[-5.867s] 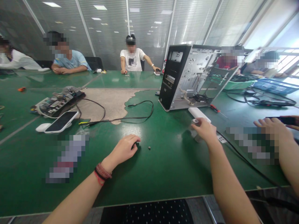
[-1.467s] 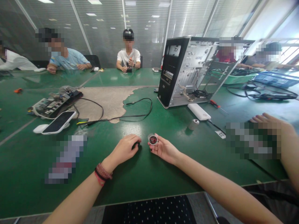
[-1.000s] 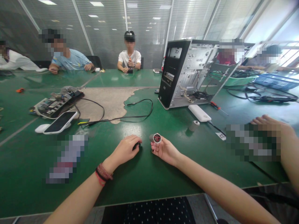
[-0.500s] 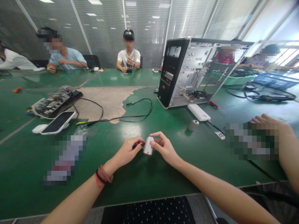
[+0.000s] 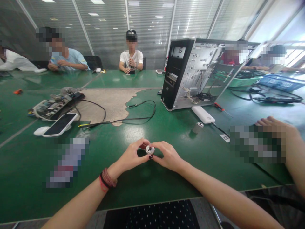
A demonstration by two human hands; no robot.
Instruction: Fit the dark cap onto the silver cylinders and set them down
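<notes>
A small silver electric motor (image 5: 150, 150) is held between both hands over the near middle of the green table, its round end with a dark centre turned up toward me. My left hand (image 5: 133, 155) grips it from the left, the thumb at its near side and the fingers curled behind. From the right, my right hand (image 5: 168, 156) pinches it, the index finger on the top edge and the thumb low at the near side. A second silver motor (image 5: 198, 128) stands on the table to the right, beside a white power bank (image 5: 203, 114).
An opened computer case (image 5: 181, 79) stands at the back right, near a red screwdriver (image 5: 219, 107). On the left lie a circuit assembly (image 5: 56, 103), a phone (image 5: 60, 125) and a black cable (image 5: 133, 120). Another person's hand (image 5: 274, 127) rests at the right; people sit across the table.
The motor has been tipped from showing its side to showing its round end upward. Both hands have shifted their fingers around it, and my left hand now closes on it more fully.
</notes>
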